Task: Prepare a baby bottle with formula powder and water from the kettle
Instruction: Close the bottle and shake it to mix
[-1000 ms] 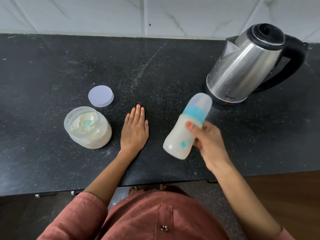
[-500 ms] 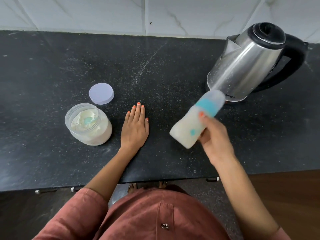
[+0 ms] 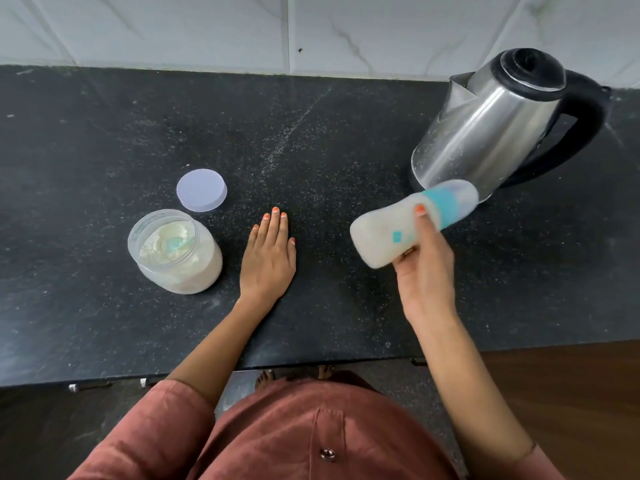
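Observation:
My right hand (image 3: 424, 268) grips a baby bottle (image 3: 391, 233) full of milky white liquid, lifted above the black counter (image 3: 104, 140) and tilted nearly flat. Its teal collar and clear cap point right toward the steel kettle (image 3: 485, 126), which stands at the back right with its black lid closed. My left hand (image 3: 268, 252) rests flat on the counter, fingers straight, holding nothing. To its left stands an open clear jar of formula powder (image 3: 175, 252) with a teal scoop half buried in the powder.
The jar's pale lilac lid (image 3: 201, 189) lies flat on the counter just behind the jar. A white tiled wall (image 3: 311, 29) runs along the back. The counter's front edge is near my body, and a wooden panel (image 3: 561, 393) shows at the lower right.
My right hand has swung the bottle from steeply tilted to almost horizontal, its cap moving right toward the kettle. The left hand has stayed flat on the counter.

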`<control>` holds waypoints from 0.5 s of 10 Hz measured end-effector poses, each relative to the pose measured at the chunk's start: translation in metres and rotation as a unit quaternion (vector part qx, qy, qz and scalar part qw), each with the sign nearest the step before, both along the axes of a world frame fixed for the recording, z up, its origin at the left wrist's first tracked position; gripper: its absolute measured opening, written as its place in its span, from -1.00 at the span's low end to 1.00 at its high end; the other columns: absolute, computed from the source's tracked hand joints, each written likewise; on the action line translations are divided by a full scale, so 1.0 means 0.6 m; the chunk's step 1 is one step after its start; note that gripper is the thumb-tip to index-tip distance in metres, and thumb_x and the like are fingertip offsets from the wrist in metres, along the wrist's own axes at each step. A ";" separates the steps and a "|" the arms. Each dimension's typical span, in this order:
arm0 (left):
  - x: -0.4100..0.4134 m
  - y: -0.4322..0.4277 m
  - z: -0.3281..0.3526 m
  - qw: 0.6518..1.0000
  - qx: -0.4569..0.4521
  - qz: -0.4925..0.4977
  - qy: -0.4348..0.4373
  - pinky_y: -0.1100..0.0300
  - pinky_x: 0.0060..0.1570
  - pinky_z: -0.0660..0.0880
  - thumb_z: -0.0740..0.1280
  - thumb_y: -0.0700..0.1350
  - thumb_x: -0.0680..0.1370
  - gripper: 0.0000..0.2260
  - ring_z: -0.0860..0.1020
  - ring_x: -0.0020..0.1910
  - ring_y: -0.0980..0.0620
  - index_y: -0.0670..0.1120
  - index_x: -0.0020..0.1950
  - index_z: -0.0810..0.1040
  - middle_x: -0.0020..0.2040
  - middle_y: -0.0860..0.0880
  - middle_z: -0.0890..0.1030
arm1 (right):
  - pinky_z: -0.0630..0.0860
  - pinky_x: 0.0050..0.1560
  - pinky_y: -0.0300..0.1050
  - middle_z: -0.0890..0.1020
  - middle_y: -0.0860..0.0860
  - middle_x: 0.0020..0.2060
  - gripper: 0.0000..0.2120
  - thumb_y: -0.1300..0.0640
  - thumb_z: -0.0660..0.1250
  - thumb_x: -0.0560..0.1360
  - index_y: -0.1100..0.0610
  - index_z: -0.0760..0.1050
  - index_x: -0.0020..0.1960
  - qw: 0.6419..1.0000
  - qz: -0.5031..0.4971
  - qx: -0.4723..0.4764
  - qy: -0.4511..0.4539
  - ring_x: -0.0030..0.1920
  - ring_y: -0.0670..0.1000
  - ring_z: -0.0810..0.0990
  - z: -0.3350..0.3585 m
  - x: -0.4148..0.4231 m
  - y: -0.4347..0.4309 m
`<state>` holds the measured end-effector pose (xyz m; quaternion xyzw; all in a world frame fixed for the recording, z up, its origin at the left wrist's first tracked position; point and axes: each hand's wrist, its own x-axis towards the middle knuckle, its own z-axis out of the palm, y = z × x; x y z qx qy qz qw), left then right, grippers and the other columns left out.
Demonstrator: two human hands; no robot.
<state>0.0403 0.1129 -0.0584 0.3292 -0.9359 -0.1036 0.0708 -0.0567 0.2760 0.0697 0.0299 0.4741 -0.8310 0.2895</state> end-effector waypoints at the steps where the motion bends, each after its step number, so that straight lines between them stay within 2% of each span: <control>1: -0.001 -0.003 0.000 1.000 -0.001 0.000 -0.003 0.07 0.45 -0.06 -0.02 -0.08 0.64 -0.55 0.06 0.50 -0.07 -0.20 0.49 0.07 0.52 -0.14 0.10 | 0.60 -0.20 -0.24 0.70 -0.08 -0.27 -0.73 0.04 0.44 0.18 0.07 0.59 -0.14 0.973 0.179 0.118 0.086 -0.20 -0.13 0.65 -0.006 0.031 0.009; 2: -0.002 -0.002 0.000 1.000 -0.001 0.000 -0.002 0.07 0.45 -0.05 -0.02 -0.08 0.63 -0.56 0.06 0.50 -0.08 -0.20 0.49 0.07 0.52 -0.14 0.10 | 0.57 -0.25 -0.27 0.70 -0.09 -0.27 -0.69 0.11 0.52 0.15 0.07 0.59 -0.12 0.968 0.174 0.131 0.124 -0.20 -0.14 0.65 -0.005 0.021 0.015; 3: -0.001 -0.001 0.000 1.000 -0.003 0.001 -0.001 0.07 0.45 -0.05 -0.02 -0.08 0.64 -0.56 0.07 0.50 -0.08 -0.21 0.49 0.08 0.52 -0.15 0.10 | 0.59 -0.16 -0.22 0.69 -0.09 -0.15 -0.67 0.04 0.42 0.23 0.03 0.55 -0.01 0.997 0.027 0.044 0.050 -0.08 -0.13 0.65 0.000 -0.004 0.005; 4: 0.000 -0.001 0.000 1.000 -0.002 -0.001 -0.006 0.08 0.45 -0.06 -0.02 -0.08 0.64 -0.55 0.06 0.50 -0.07 -0.20 0.49 0.07 0.52 -0.14 0.10 | 0.60 -0.11 -0.18 0.68 -0.08 -0.12 -0.61 0.02 0.42 0.21 0.04 0.53 0.02 0.992 0.038 0.085 0.080 -0.07 -0.12 0.65 -0.008 0.010 0.001; 5: 0.000 -0.003 -0.001 1.000 -0.001 0.000 -0.003 0.08 0.45 -0.07 -0.02 -0.07 0.64 -0.55 0.06 0.50 -0.07 -0.20 0.49 0.06 0.52 -0.14 0.09 | 0.58 -0.21 -0.26 0.70 -0.13 -0.29 -0.72 0.10 0.47 0.16 0.04 0.58 -0.13 0.953 0.188 0.175 0.158 -0.22 -0.18 0.64 -0.012 0.040 0.009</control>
